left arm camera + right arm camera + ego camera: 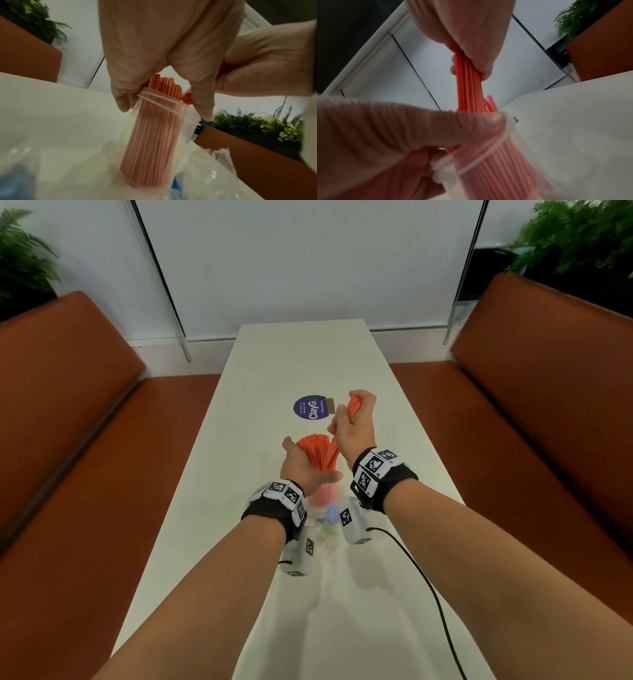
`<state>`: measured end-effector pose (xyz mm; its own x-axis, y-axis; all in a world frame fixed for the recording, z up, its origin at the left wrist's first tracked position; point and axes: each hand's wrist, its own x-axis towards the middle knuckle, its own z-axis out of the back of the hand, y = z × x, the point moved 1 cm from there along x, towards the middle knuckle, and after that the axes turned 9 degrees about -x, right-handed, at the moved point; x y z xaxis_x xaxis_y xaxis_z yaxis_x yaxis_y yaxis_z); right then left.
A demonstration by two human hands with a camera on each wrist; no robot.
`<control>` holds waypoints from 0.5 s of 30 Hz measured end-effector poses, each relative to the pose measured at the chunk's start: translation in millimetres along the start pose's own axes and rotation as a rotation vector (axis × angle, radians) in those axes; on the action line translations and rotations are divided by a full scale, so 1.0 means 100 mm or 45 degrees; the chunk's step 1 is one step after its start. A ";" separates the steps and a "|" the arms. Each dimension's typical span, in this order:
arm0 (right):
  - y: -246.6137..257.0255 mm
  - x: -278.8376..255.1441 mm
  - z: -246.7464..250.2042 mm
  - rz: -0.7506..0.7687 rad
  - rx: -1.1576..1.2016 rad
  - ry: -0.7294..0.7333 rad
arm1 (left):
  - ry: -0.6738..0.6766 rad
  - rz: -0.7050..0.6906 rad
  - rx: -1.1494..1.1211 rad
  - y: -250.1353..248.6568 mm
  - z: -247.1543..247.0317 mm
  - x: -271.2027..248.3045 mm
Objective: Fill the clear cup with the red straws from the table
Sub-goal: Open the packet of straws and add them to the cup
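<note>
Right hand (352, 419) grips red straws (467, 81); left hand (301, 467) grips clear cup (164, 121).

The clear cup (159, 129) stands on the white table (274, 364), packed with upright red straws (313, 448); another bunch (342, 429) slants in above its rim.

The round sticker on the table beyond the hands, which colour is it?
The sticker is purple with white lettering and a small green patch at its far edge. The head view shows it best.
</note>
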<state>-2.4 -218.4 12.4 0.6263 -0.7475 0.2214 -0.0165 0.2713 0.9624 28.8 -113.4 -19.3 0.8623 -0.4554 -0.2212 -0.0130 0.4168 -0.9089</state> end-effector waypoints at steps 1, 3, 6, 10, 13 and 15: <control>-0.04 0.00 -0.02 0.013 -0.031 0.004 | 0.010 -0.004 -0.009 0.01 0.00 0.01; -0.13 -0.02 -0.05 0.048 -0.136 0.039 | 0.049 -0.015 -0.012 0.04 0.00 0.03; -0.27 -0.04 -0.08 0.089 -0.332 0.161 | 0.111 -0.038 -0.022 0.07 0.03 0.05; -0.42 -0.06 -0.10 0.086 -0.524 0.423 | 0.166 -0.049 -0.086 0.09 0.05 0.05; -0.40 -0.08 -0.07 0.098 -0.504 0.555 | 0.164 -0.050 -0.090 0.10 0.05 0.05; -0.37 -0.09 -0.03 0.138 -0.459 0.514 | 0.171 -0.057 -0.078 0.09 0.05 0.04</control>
<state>-5.1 -220.3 -25.3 0.8860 -0.4315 0.1698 0.1264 0.5770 0.8069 34.7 -107.1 -26.6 0.7872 -0.5756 -0.2213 -0.0101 0.3467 -0.9379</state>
